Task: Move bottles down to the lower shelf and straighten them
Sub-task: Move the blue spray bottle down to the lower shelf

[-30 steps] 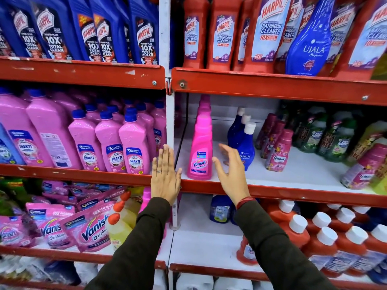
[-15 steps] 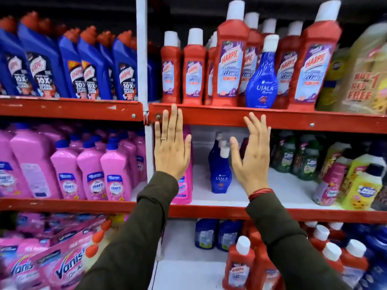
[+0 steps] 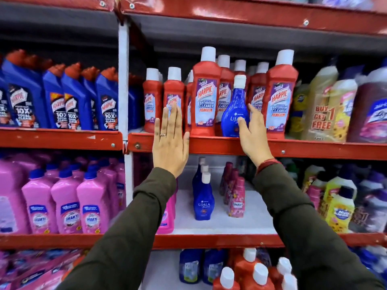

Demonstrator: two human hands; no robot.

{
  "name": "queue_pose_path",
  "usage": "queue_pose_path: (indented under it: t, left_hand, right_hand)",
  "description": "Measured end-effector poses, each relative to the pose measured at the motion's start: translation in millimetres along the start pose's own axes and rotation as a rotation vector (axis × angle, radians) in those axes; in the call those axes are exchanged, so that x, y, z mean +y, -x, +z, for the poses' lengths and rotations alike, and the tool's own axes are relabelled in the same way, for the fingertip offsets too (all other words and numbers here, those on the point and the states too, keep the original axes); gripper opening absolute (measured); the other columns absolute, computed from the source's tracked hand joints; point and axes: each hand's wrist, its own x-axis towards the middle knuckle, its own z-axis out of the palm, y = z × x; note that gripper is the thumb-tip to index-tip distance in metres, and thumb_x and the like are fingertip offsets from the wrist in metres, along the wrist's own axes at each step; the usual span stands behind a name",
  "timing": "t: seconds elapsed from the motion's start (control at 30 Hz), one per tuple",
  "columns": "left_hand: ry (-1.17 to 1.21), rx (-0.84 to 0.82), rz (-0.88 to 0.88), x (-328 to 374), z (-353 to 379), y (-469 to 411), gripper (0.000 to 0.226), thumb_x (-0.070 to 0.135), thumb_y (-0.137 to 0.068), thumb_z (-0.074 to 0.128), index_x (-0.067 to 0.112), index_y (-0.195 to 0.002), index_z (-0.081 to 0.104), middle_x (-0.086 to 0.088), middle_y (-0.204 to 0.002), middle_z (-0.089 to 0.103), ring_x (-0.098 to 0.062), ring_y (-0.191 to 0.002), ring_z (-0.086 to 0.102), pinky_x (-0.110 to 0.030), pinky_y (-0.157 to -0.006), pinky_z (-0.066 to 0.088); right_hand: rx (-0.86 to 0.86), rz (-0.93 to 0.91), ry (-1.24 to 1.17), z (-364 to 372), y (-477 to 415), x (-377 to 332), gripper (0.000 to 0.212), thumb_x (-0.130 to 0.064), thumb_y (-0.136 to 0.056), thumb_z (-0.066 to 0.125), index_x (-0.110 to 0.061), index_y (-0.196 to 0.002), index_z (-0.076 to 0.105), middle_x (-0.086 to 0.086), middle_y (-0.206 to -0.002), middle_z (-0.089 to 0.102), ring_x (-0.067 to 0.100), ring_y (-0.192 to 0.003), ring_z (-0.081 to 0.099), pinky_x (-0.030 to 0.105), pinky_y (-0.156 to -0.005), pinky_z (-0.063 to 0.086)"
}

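A blue Ujala bottle (image 3: pixel 234 109) with a white cap stands at the front of the upper red shelf (image 3: pixel 219 145), among red Harpic bathroom cleaner bottles (image 3: pixel 206 101). My right hand (image 3: pixel 252 135) is raised at that bottle's right side, fingers apart, its fingertips touching or almost touching the bottle. My left hand (image 3: pixel 170 143) is flat and open in front of the smaller red Harpic bottles (image 3: pixel 173 95), holding nothing. On the shelf below, a short row of blue Ujala bottles (image 3: pixel 203 197) stands on the white shelf board (image 3: pixel 226 222).
Blue Harpic bottles (image 3: pixel 69 101) fill the upper left bay and pink Shakti bottles (image 3: pixel 65 204) the bay under it. Pink Comfort bottles (image 3: pixel 236 197) stand right of the lower Ujala row. Yellow bottles (image 3: pixel 322 109) crowd the right. A white upright post (image 3: pixel 124 80) divides the bays.
Both hands have risen from the middle shelf level to the upper shelf. The right hand has reached the blue Ujala bottle. The view has tilted upward.
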Motion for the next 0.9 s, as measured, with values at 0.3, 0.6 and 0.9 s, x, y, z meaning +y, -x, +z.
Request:
queue_pose_path:
  t: [0.3,0.6,0.9]
  left_hand:
    - [-0.027,-0.002,0.032,-4.1,11.6,6.5,0.060,0.035,-0.109,0.020,0.010,-0.163,0.011,-0.006,-0.171,0.009,-0.024,-0.158,0.000,-0.044,-0.129,0.001]
    - [-0.063,0.029,0.045,-6.8,17.8,7.2,0.060,0.034,-0.109,0.020,0.011,-0.163,0.009,-0.006,-0.171,0.009,-0.018,-0.157,-0.012,-0.042,-0.129,-0.003]
    - [-0.057,0.030,0.050,-4.8,13.8,6.6,0.060,0.035,-0.109,0.019,0.009,-0.162,0.013,-0.007,-0.171,0.013,-0.025,-0.158,0.003,-0.041,-0.129,-0.004]
  right_hand:
    - [-0.135,0.173,-0.053,-6.5,-15.9,6.0,0.045,-0.025,-0.103,0.042,-0.019,-0.148,0.043,0.005,-0.147,0.055,0.025,-0.130,0.055,0.035,-0.105,0.040]
    - [-0.016,0.275,-0.368,-6.9,-20.8,-0.9,0.039,-0.012,-0.101,0.049,-0.010,-0.140,0.049,0.011,-0.140,0.060,0.021,-0.123,0.061,0.039,-0.108,0.050]
    - [0.014,0.203,-0.393,-13.7,-20.8,-16.1,0.040,-0.015,-0.102,0.049,-0.011,-0.142,0.049,0.007,-0.137,0.059,0.015,-0.116,0.061,0.020,-0.091,0.052]
